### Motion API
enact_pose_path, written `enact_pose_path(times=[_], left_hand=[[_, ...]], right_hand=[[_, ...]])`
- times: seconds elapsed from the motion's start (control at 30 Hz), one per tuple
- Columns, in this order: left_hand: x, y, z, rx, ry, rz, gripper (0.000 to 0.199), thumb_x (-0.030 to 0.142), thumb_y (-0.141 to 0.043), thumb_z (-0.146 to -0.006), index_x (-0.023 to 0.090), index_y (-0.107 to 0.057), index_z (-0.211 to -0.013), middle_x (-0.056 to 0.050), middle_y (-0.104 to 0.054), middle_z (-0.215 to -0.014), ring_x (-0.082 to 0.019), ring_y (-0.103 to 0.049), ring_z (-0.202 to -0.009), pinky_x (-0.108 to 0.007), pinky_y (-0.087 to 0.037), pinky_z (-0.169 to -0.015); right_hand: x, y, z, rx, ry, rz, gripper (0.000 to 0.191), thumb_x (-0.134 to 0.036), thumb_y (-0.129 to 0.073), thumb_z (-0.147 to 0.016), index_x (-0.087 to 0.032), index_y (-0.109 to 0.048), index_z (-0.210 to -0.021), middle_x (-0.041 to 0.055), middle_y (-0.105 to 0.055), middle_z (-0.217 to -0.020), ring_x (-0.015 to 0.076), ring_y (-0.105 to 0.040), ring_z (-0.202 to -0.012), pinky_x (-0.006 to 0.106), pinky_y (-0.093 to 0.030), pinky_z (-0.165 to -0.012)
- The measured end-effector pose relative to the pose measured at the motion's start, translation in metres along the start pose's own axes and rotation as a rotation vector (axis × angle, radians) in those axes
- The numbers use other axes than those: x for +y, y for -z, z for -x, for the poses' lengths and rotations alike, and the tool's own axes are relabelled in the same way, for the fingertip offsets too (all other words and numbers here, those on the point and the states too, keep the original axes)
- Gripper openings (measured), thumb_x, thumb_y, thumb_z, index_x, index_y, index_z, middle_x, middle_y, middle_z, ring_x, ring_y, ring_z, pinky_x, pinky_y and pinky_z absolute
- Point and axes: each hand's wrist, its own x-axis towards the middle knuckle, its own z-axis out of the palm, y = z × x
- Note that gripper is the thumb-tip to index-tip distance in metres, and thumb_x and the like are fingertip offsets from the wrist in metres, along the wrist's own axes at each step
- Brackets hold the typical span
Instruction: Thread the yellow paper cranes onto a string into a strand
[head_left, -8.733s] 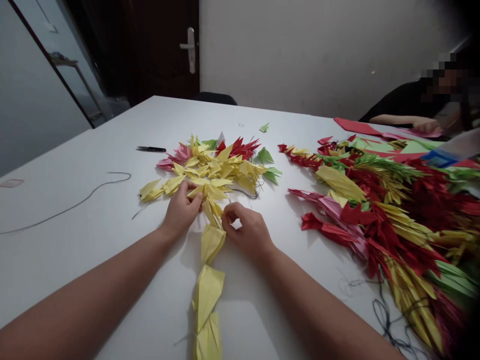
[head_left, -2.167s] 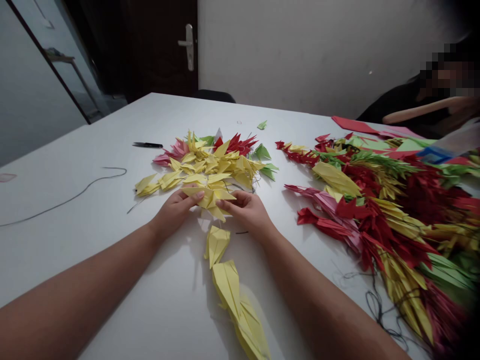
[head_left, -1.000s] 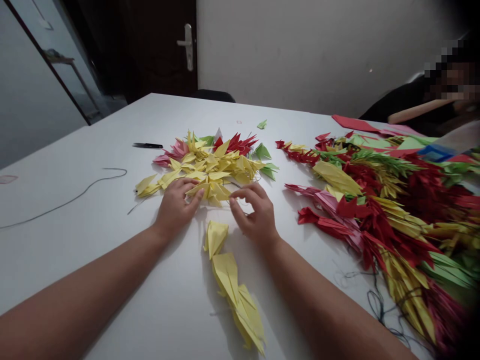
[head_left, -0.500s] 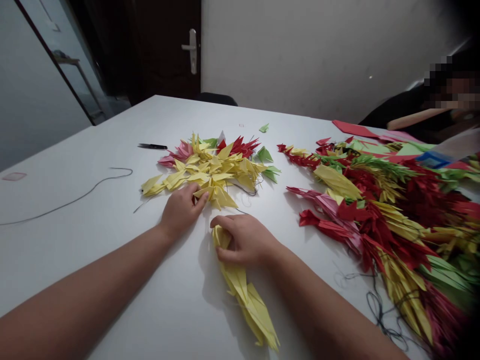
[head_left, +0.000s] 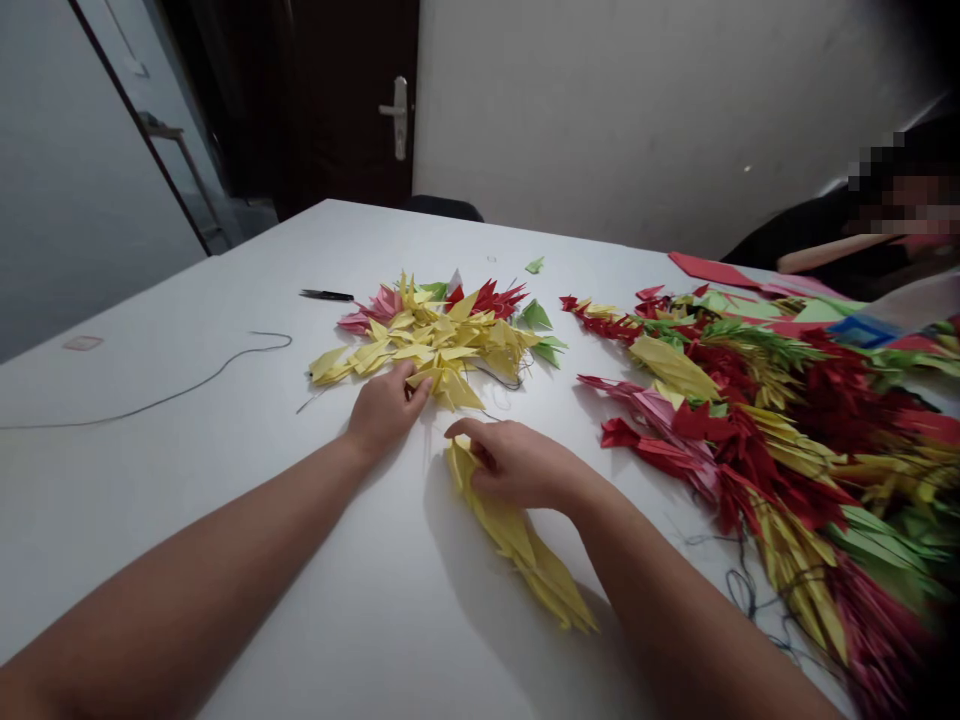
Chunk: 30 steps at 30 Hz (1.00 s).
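A loose pile of folded yellow paper pieces (head_left: pixel 450 335), with some red, pink and green ones at its back and sides, lies on the white table (head_left: pixel 300 620). My left hand (head_left: pixel 390 405) is closed on a yellow folded piece (head_left: pixel 448 388) at the pile's front edge. Nearer to me, my right hand (head_left: pixel 514 462) grips the upper end of a strand of nested yellow folded paper (head_left: pixel 536 555), which hangs slanting down to the right, its shadow on the table beside it. Dark thread shows at the right of the pile.
Strands of red, yellow, pink and green folded paper (head_left: pixel 750 430) cover the table's right side, with tangled dark thread (head_left: pixel 742 590). Small scissors (head_left: pixel 327 295) lie behind the pile at left. A long thread (head_left: pixel 202 382) crosses the left. A person (head_left: pixel 832 220) sits at the far right.
The view has shifted, so the scene sits further right. The yellow strand's lower end has swung right and away from me, with my right hand still on its upper end.
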Motion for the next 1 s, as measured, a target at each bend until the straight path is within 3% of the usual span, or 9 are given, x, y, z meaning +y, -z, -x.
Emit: enact_pose_path(times=[0.1, 0.3, 0.37, 0.47, 0.6, 0.7, 0.8, 0.9, 1.0], left_hand=[[0.0, 0.0, 0.001, 0.004, 0.001, 0.001, 0.024, 0.04, -0.046, -0.082, 0.018, -0.054, -0.08, -0.003, -0.061, -0.064, -0.019, -0.055, -0.056, -0.027, -0.037, -0.057], [0.003, 0.0, 0.005, 0.0, -0.002, -0.016, 0.022, 0.04, -0.046, -0.082, 0.019, -0.052, -0.079, -0.003, -0.062, -0.066, -0.02, -0.057, -0.06, -0.029, -0.039, -0.058], [0.004, 0.001, 0.008, 0.002, 0.002, -0.026, 0.019, 0.038, -0.048, -0.081, 0.019, -0.051, -0.083, -0.003, -0.061, -0.07, -0.02, -0.056, -0.062, -0.029, -0.04, -0.06], [0.009, 0.006, 0.019, 0.054, -0.043, -0.024, 0.026, 0.034, -0.053, -0.076, 0.018, -0.047, -0.095, -0.007, -0.058, -0.088, -0.022, -0.056, -0.079, -0.033, -0.043, -0.072], [0.027, 0.017, 0.043, 0.203, -0.17, -0.075, 0.037, 0.035, -0.055, -0.076, 0.017, -0.041, -0.104, -0.011, -0.05, -0.102, -0.025, -0.049, -0.096, -0.042, -0.04, -0.088], [0.045, 0.02, 0.062, 0.052, -0.248, -0.024, 0.029, 0.043, -0.052, -0.08, 0.02, -0.045, -0.094, -0.006, -0.052, -0.091, -0.023, -0.05, -0.091, -0.039, -0.041, -0.084], [0.055, 0.016, 0.073, -0.142, -0.167, 0.038, 0.033, 0.052, -0.053, -0.077, 0.02, -0.047, -0.083, -0.004, -0.053, -0.081, -0.022, -0.051, -0.079, -0.037, -0.044, -0.073], [0.056, 0.012, 0.074, -0.219, -0.128, 0.018, 0.037, 0.056, -0.055, -0.072, 0.02, -0.047, -0.075, -0.003, -0.052, -0.076, -0.022, -0.049, -0.074, -0.038, -0.043, -0.069], [0.054, 0.012, 0.072, -0.269, -0.142, 0.033, 0.031, 0.05, -0.051, -0.077, 0.02, -0.049, -0.076, -0.004, -0.054, -0.078, -0.023, -0.05, -0.077, -0.04, -0.043, -0.073]], right_hand=[[0.004, -0.011, 0.008, 0.137, -0.083, 0.0, 0.05, -0.011, -0.043, -0.07, -0.02, -0.048, -0.119, -0.0015, -0.052, -0.062, 0.0122, -0.042, -0.055, 0.022, -0.028, -0.053], [0.01, -0.04, 0.019, 0.501, -0.126, -0.3, 0.044, -0.02, -0.04, -0.078, -0.02, -0.038, -0.121, -0.0032, -0.051, -0.065, 0.0119, -0.044, -0.054, 0.022, -0.035, -0.054], [0.009, -0.043, 0.017, 0.518, -0.107, -0.338, 0.033, -0.022, -0.042, -0.077, -0.019, -0.045, -0.11, -0.0037, -0.051, -0.062, 0.0116, -0.044, -0.054, 0.022, -0.035, -0.054], [0.009, -0.041, 0.014, 0.487, -0.095, -0.389, 0.011, -0.025, -0.046, -0.076, -0.019, -0.051, -0.083, -0.0026, -0.052, -0.061, 0.0106, -0.044, -0.054, 0.022, -0.036, -0.055], [0.014, -0.039, 0.014, 0.517, -0.115, -0.483, 0.011, -0.029, -0.048, -0.075, -0.019, -0.051, -0.072, -0.0023, -0.052, -0.061, 0.0103, -0.044, -0.056, 0.022, -0.035, -0.054], [0.017, -0.039, 0.013, 0.538, -0.126, -0.524, 0.013, -0.031, -0.048, -0.074, -0.019, -0.05, -0.072, -0.0037, -0.049, -0.059, 0.0098, -0.041, -0.054, 0.022, -0.033, -0.053], [0.015, -0.04, 0.012, 0.529, -0.113, -0.529, 0.011, -0.029, -0.047, -0.073, -0.019, -0.048, -0.071, -0.0044, -0.047, -0.057, 0.0095, -0.04, -0.053, 0.022, -0.032, -0.053], [0.013, -0.041, 0.011, 0.516, -0.104, -0.534, 0.011, -0.028, -0.047, -0.072, -0.019, -0.045, -0.066, -0.0044, -0.045, -0.056, 0.0095, -0.04, -0.053, 0.022, -0.032, -0.053], [0.014, -0.04, 0.011, 0.481, -0.087, -0.575, 0.014, -0.027, -0.047, -0.071, -0.019, -0.043, -0.061, -0.0044, -0.042, -0.056, 0.0094, -0.039, -0.055, 0.022, -0.031, -0.054]])
